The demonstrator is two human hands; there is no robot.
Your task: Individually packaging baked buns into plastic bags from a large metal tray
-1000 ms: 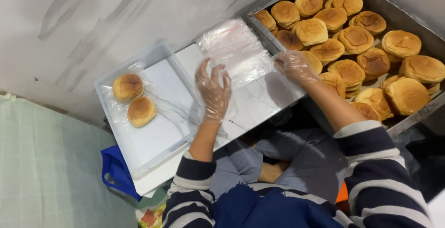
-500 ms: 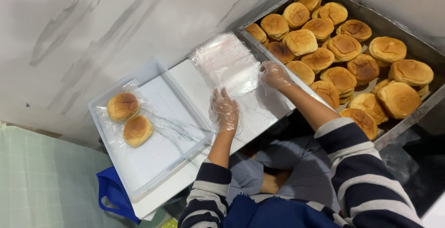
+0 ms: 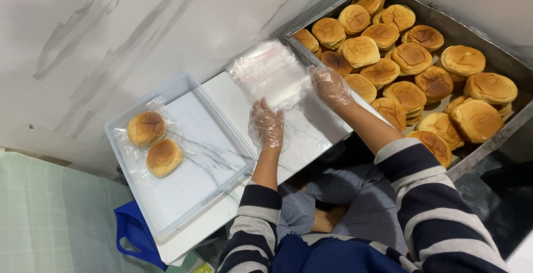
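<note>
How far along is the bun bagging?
Done: two bagged buns lie in the clear plastic bin. In hand: both gloved hands are at the stack of clear bags, the left hand at its near edge, the right hand on its right side; neither holds a bun. Left: the metal tray is still packed with loose buns, so most remains.

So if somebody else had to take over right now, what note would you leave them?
Left hand: gloved, open, resting on the white board just below the stack of clear bags.
Right hand: gloved, fingers at the right edge of the bag stack; whether it grips one cannot be told.
Done: two bagged buns lie in the clear tray.
Left: many loose buns wait in the metal tray.
</note>
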